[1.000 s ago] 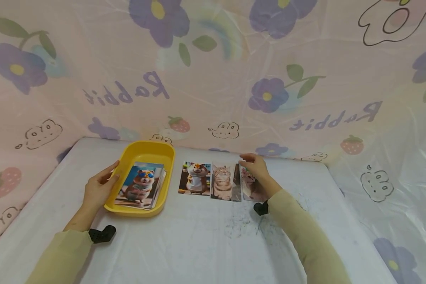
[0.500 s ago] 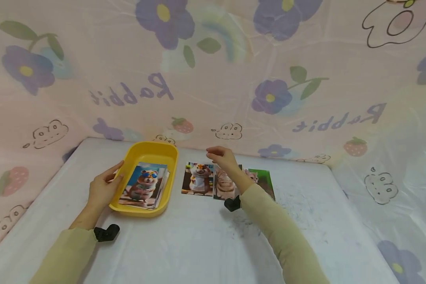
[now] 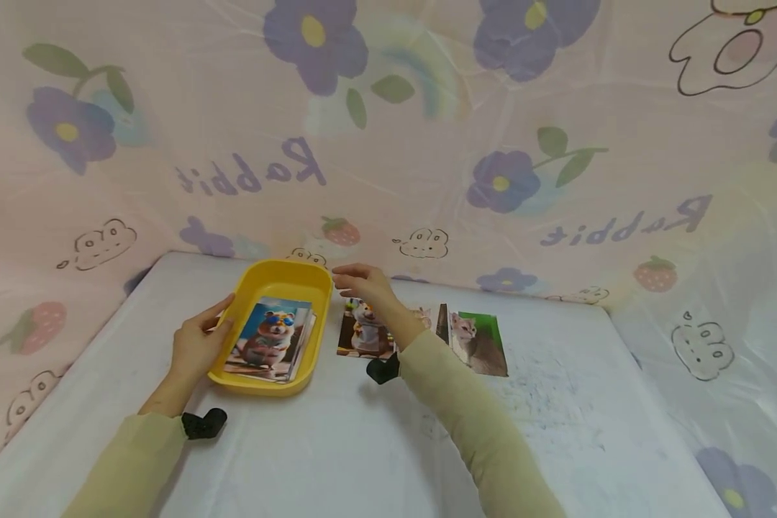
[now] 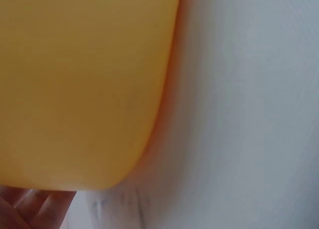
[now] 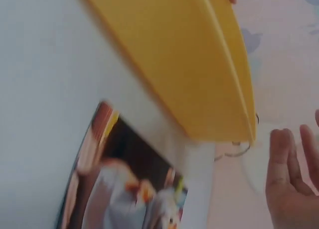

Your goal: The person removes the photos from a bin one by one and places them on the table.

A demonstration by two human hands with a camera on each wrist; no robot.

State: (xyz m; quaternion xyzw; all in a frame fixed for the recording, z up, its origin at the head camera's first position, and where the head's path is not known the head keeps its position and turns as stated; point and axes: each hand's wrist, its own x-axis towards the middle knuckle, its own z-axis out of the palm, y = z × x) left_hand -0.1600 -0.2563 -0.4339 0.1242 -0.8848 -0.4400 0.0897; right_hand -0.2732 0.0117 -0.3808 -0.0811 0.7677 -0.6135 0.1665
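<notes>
My left hand [image 3: 197, 344] grips the left rim of a yellow plastic tray [image 3: 278, 272]. Inside the tray lies a stack of photo cards [image 3: 267, 339], the top one picturing a hamster in blue sunglasses. My right hand [image 3: 369, 291], holding nothing, hovers by the tray's right rim with its fingers extended leftward. Beneath it, a card with an aproned hamster [image 3: 357, 344] lies on the table, partly covered by the hand. Farther right are a card with a tabby cat [image 3: 437, 316], mostly hidden behind the sleeve, and one with a cat on green [image 3: 482, 344].
A white-covered table [image 3: 285, 453] bears everything, with dark scuff marks to the right of the cards. A pink patterned sheet [image 3: 388, 158] hangs along the back and sides. Black wrist devices [image 3: 205, 423] sit at both cuffs.
My right hand has swept left from the cat-on-green card, over the tabby card, to the aproned hamster card beside the tray. My left hand stays at the tray; the head view has shifted slightly.
</notes>
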